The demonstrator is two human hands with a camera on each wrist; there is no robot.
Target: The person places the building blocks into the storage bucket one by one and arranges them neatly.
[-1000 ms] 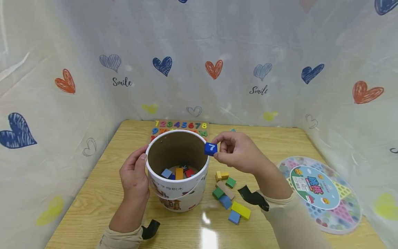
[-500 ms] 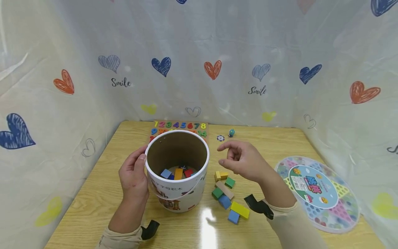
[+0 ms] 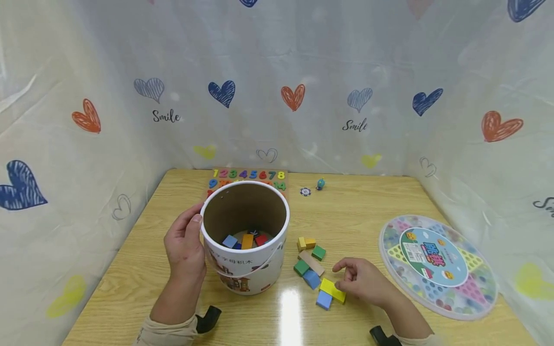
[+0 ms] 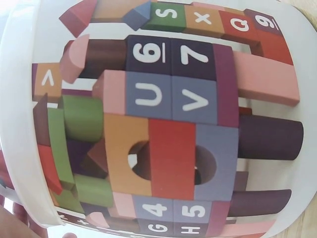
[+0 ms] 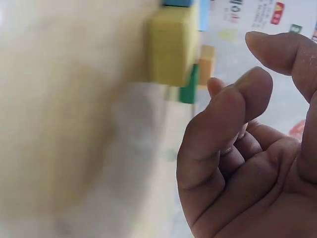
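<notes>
My left hand [image 3: 186,245] holds the white block bucket [image 3: 259,276] at its left rim, thumb near the top edge. The left wrist view is mostly filled by the bucket's printed wall [image 4: 173,158]. Down inside lie an orange block [image 3: 247,241], a light blue block [image 3: 229,241] and a red block [image 3: 261,240]. My right hand [image 3: 363,281] is over the table, right beside a long yellow block [image 3: 327,287], fingers bent loosely and holding nothing. In the right wrist view, thumb and forefinger stand apart, with the yellow block [image 5: 171,47] beyond them.
Right of the bucket lie a blue block [image 3: 323,300], a blue wedge [image 3: 311,278], a green block [image 3: 318,253] and a plain wooden plank [image 3: 311,262]. A number board [image 3: 248,174] sits behind. A round board-game pack [image 3: 437,266] lies right; a small chip [image 3: 305,191] lies at the back.
The blue block marked 7 left my right hand at the bucket's rim. That hand then moved down and right to the loose blocks. My left hand stays on the bucket.
</notes>
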